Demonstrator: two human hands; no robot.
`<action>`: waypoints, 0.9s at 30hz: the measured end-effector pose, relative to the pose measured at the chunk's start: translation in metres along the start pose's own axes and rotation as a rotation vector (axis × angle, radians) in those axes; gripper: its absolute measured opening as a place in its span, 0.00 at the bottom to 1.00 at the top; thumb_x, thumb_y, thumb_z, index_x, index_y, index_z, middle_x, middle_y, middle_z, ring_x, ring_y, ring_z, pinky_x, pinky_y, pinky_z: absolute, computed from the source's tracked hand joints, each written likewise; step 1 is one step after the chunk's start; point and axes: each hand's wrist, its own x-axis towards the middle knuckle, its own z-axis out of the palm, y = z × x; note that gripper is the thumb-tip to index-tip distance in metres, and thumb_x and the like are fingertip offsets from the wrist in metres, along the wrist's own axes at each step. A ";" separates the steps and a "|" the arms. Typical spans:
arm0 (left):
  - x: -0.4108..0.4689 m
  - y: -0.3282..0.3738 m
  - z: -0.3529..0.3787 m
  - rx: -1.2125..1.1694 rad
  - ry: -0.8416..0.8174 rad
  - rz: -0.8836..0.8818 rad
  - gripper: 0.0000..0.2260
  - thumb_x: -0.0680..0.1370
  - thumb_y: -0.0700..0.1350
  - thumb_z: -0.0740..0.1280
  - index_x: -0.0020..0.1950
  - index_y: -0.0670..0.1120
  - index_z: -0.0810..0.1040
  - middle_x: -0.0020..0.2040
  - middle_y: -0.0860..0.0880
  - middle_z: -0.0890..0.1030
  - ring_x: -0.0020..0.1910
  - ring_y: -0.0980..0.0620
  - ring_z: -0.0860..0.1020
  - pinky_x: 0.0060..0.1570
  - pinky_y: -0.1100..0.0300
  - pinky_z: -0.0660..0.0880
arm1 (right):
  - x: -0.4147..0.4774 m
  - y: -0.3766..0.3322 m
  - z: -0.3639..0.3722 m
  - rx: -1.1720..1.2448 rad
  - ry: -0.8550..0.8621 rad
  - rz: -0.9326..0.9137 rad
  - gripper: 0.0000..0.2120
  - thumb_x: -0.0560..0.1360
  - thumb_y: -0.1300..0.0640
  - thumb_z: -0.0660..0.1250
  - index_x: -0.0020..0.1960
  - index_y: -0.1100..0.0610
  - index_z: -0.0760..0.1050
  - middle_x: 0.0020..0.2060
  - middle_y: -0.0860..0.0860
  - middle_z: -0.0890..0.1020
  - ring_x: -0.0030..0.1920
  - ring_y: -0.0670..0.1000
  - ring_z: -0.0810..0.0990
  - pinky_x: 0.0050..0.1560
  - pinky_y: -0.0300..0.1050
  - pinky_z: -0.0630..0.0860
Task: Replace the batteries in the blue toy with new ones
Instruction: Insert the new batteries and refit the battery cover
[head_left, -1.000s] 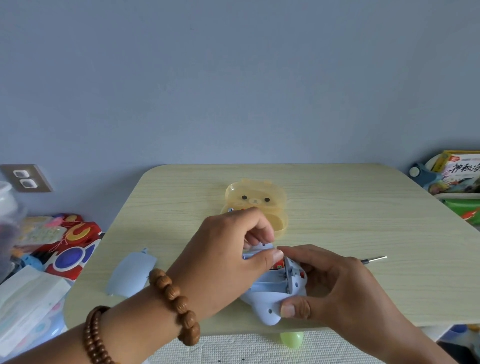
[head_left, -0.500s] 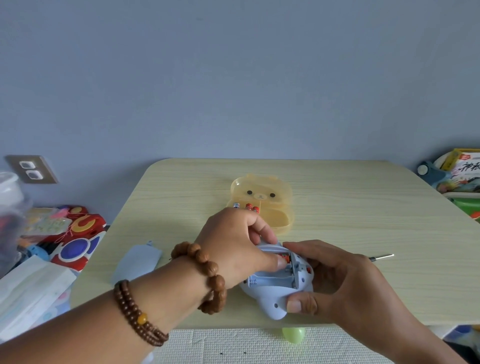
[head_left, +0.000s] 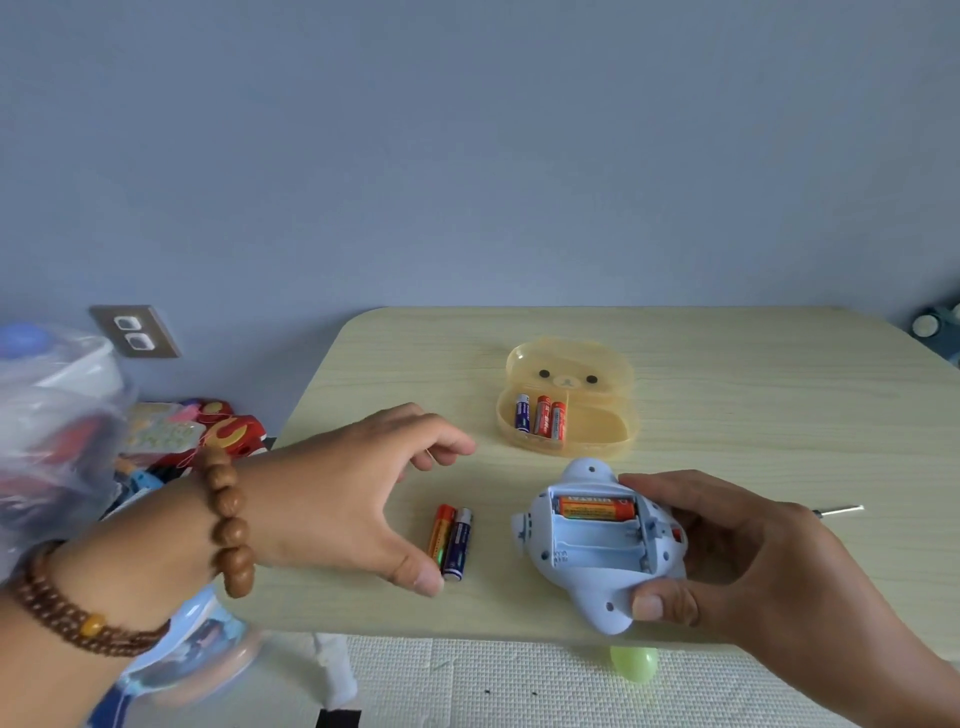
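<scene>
The blue toy (head_left: 587, 566) lies belly-up at the table's front edge, its battery bay uncovered. One orange battery (head_left: 596, 508) sits in the far slot; the nearer slots are bare. My right hand (head_left: 727, 561) grips the toy from the right. Two batteries lie side by side on the table left of the toy, an orange one (head_left: 440, 535) and a dark blue one (head_left: 459, 543). My left hand (head_left: 358, 493) hovers spread just over them, thumb tip beside the orange one, holding nothing. A yellow bear-face case (head_left: 571, 395) behind the toy holds three batteries (head_left: 540, 415).
A thin screwdriver (head_left: 839, 511) lies on the table right of my right hand. Off the table's left side are toy packages (head_left: 208, 431), a plastic bag and a wall socket (head_left: 135, 332). A green ball (head_left: 634, 665) rests on the floor mat under the front edge.
My left hand has left the toy's battery bay and moved left. Two batteries now lie on the table below it. The view has shifted to the left.
</scene>
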 end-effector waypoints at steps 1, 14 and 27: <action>0.000 -0.002 0.003 0.028 -0.006 0.002 0.41 0.62 0.56 0.82 0.70 0.63 0.65 0.62 0.66 0.69 0.63 0.72 0.67 0.63 0.73 0.67 | 0.000 -0.002 0.001 0.007 -0.006 0.002 0.33 0.51 0.47 0.85 0.57 0.41 0.85 0.54 0.48 0.88 0.52 0.49 0.88 0.52 0.37 0.83; -0.003 -0.004 0.002 -0.105 0.147 0.044 0.14 0.69 0.46 0.79 0.50 0.60 0.83 0.54 0.62 0.75 0.49 0.61 0.80 0.49 0.70 0.76 | -0.003 -0.009 0.003 -0.030 0.030 0.028 0.30 0.56 0.61 0.86 0.55 0.42 0.86 0.52 0.49 0.88 0.52 0.53 0.88 0.55 0.48 0.85; 0.012 0.039 0.014 -0.277 0.383 0.295 0.12 0.71 0.42 0.79 0.51 0.54 0.87 0.52 0.56 0.79 0.43 0.53 0.84 0.47 0.64 0.80 | -0.003 -0.006 0.003 -0.052 0.045 0.033 0.30 0.57 0.56 0.86 0.57 0.42 0.85 0.54 0.48 0.87 0.53 0.52 0.88 0.58 0.56 0.84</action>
